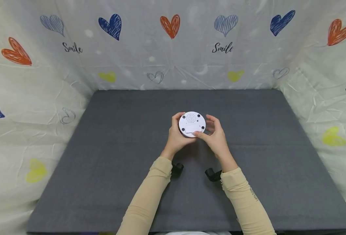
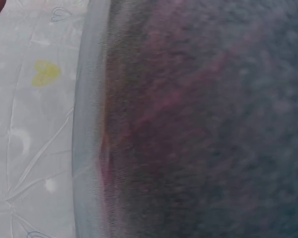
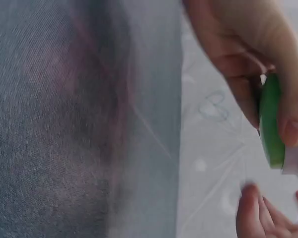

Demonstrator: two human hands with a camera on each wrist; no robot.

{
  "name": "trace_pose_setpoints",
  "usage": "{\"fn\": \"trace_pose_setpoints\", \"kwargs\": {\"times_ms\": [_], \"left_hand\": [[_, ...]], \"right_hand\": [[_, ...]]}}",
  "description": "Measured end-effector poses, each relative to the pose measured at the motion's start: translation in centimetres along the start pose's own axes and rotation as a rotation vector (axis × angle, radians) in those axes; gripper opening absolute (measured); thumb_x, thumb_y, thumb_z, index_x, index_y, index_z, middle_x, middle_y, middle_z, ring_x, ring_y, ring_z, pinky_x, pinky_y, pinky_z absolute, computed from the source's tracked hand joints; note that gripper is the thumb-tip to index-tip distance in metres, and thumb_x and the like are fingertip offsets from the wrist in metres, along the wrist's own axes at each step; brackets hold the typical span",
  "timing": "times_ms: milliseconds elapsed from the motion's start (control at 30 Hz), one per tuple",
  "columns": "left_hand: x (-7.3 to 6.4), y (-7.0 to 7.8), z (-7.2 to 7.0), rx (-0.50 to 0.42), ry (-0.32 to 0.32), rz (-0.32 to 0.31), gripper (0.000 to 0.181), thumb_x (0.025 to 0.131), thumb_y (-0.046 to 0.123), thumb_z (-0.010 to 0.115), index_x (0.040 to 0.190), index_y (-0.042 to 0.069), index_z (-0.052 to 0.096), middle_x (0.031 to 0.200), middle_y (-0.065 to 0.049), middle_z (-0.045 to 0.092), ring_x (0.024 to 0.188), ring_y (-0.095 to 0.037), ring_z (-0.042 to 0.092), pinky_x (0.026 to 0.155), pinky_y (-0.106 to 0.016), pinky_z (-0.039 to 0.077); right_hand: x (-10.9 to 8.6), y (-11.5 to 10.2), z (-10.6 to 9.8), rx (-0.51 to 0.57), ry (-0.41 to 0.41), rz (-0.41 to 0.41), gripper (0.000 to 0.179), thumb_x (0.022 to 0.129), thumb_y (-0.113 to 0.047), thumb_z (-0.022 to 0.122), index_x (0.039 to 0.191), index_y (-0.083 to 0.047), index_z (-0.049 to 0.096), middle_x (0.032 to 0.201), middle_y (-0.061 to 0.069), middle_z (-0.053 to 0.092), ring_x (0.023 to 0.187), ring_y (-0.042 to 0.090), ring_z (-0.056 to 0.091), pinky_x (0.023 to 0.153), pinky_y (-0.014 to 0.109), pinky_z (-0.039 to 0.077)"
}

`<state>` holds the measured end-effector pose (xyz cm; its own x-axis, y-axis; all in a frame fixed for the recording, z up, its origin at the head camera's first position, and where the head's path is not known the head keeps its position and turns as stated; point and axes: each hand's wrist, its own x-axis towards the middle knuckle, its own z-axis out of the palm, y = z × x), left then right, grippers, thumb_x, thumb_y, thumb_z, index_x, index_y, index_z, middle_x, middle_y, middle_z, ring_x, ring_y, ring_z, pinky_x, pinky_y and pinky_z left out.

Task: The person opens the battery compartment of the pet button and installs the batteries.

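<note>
My left hand (image 1: 177, 132) grips a round white battery-powered device (image 1: 192, 122) by its left side, above the grey table. Its underside faces me, showing a speaker grille, several small dark feet and a battery cover (image 1: 192, 129) at the lower edge. The thumb of my right hand (image 1: 217, 138) presses the lower edge of that cover, while the other fingers stay loosely bent to the right of the device. In the right wrist view, a green layer (image 3: 272, 124) shows along its side. The left wrist view catches only a sliver of a hand at its upper left corner.
The grey table (image 1: 117, 147) spreads around both arms. White fabric with printed hearts (image 1: 173, 65) encloses its back and sides. A black camera mount (image 1: 177, 170) sits on the left wrist, and another black mount (image 1: 212, 175) on the right.
</note>
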<state>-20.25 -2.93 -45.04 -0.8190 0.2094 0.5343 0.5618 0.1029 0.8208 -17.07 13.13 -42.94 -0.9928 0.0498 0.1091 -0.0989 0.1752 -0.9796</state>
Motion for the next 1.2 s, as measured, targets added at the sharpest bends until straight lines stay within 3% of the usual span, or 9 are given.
{"fn": "trace_pose_setpoints", "kwargs": {"times_ms": [67, 167, 300, 533, 767, 900, 1067, 1133, 1200], "left_hand": [[-0.2, -0.1, 0.0, -0.004, -0.011, -0.002, 0.091, 0.058, -0.006, 0.084, 0.130, -0.004, 0.028, 0.126, -0.018, 0.047, 0.112, -0.023, 0.047, 0.093, -0.034, 0.037], [-0.3, -0.2, 0.1, -0.006, -0.023, -0.001, 0.091, 0.059, -0.004, 0.084, 0.130, -0.002, 0.028, 0.126, -0.018, 0.047, 0.111, -0.023, 0.047, 0.093, -0.035, 0.038], [-0.4, -0.2, 0.1, 0.001, -0.025, 0.008, 0.090, 0.059, -0.003, 0.084, 0.130, -0.002, 0.028, 0.126, -0.018, 0.048, 0.111, -0.023, 0.048, 0.092, -0.035, 0.038], [-0.6, 0.0, 0.0, 0.017, -0.039, 0.023, 0.090, 0.059, -0.004, 0.084, 0.129, -0.002, 0.029, 0.124, -0.018, 0.048, 0.110, -0.023, 0.048, 0.091, -0.035, 0.039], [-0.7, -0.1, -0.1, 0.045, -0.038, 0.020, 0.089, 0.059, -0.003, 0.084, 0.129, -0.003, 0.029, 0.125, -0.019, 0.047, 0.111, -0.026, 0.048, 0.093, -0.036, 0.038], [-0.9, -1.6, -0.1, 0.033, -0.038, 0.020, 0.093, 0.058, -0.002, 0.086, 0.133, 0.000, 0.030, 0.129, -0.016, 0.045, 0.115, -0.025, 0.046, 0.095, -0.036, 0.037], [-0.8, -3.8, -0.2, 0.061, -0.044, 0.038, 0.096, 0.057, 0.006, 0.088, 0.136, 0.009, 0.034, 0.130, -0.008, 0.045, 0.114, -0.021, 0.045, 0.095, -0.036, 0.037], [-0.7, -3.8, -0.2, 0.109, -0.065, 0.039, 0.094, 0.057, 0.012, 0.089, 0.135, 0.010, 0.037, 0.127, -0.007, 0.045, 0.111, -0.020, 0.045, 0.093, -0.036, 0.038], [-0.5, -3.7, -0.2, 0.175, -0.122, 0.028, 0.092, 0.059, 0.018, 0.087, 0.136, 0.011, 0.037, 0.123, -0.007, 0.045, 0.107, -0.020, 0.045, 0.089, -0.036, 0.040]], "right_hand": [[0.2, 0.2, -0.1, 0.108, -0.057, 0.108, 0.081, 0.078, -0.014, 0.076, 0.143, -0.011, 0.028, 0.128, 0.016, 0.047, 0.111, 0.026, 0.050, 0.088, 0.039, 0.042], [0.3, 0.3, 0.0, 0.186, -0.104, 0.187, 0.075, 0.080, -0.011, 0.072, 0.142, -0.007, 0.030, 0.123, 0.016, 0.052, 0.106, 0.024, 0.051, 0.085, 0.034, 0.042], [0.5, 0.2, 0.1, 0.189, -0.116, 0.181, 0.061, 0.080, -0.008, 0.070, 0.133, -0.001, 0.040, 0.117, 0.015, 0.052, 0.099, 0.022, 0.049, 0.080, 0.029, 0.042], [0.6, 0.2, 0.3, 0.177, -0.101, 0.187, 0.058, 0.079, -0.003, 0.069, 0.129, 0.002, 0.041, 0.116, 0.015, 0.051, 0.095, 0.020, 0.047, 0.076, 0.025, 0.042], [0.7, 0.7, 0.4, 0.185, -0.107, 0.206, 0.055, 0.079, -0.005, 0.068, 0.127, 0.002, 0.043, 0.117, 0.017, 0.052, 0.102, 0.023, 0.048, 0.087, 0.034, 0.038], [0.8, 1.2, 0.3, 0.254, -0.181, 0.237, 0.056, 0.082, -0.007, 0.066, 0.130, 0.004, 0.040, 0.119, 0.018, 0.051, 0.105, 0.022, 0.048, 0.092, 0.036, 0.036], [1.0, 2.0, -0.2, 0.329, -0.336, 0.252, 0.056, 0.088, -0.013, 0.060, 0.135, 0.006, 0.036, 0.129, 0.018, 0.045, 0.112, 0.022, 0.046, 0.098, 0.037, 0.032], [1.0, 2.5, -0.6, 0.322, -0.393, 0.257, 0.056, 0.091, -0.016, 0.057, 0.136, 0.007, 0.034, 0.134, 0.020, 0.041, 0.119, 0.025, 0.043, 0.102, 0.039, 0.029], [1.0, 3.1, -1.3, 0.238, -0.412, 0.256, 0.060, 0.093, -0.021, 0.055, 0.139, 0.008, 0.029, 0.139, 0.022, 0.035, 0.125, 0.028, 0.037, 0.103, 0.041, 0.026]]}}
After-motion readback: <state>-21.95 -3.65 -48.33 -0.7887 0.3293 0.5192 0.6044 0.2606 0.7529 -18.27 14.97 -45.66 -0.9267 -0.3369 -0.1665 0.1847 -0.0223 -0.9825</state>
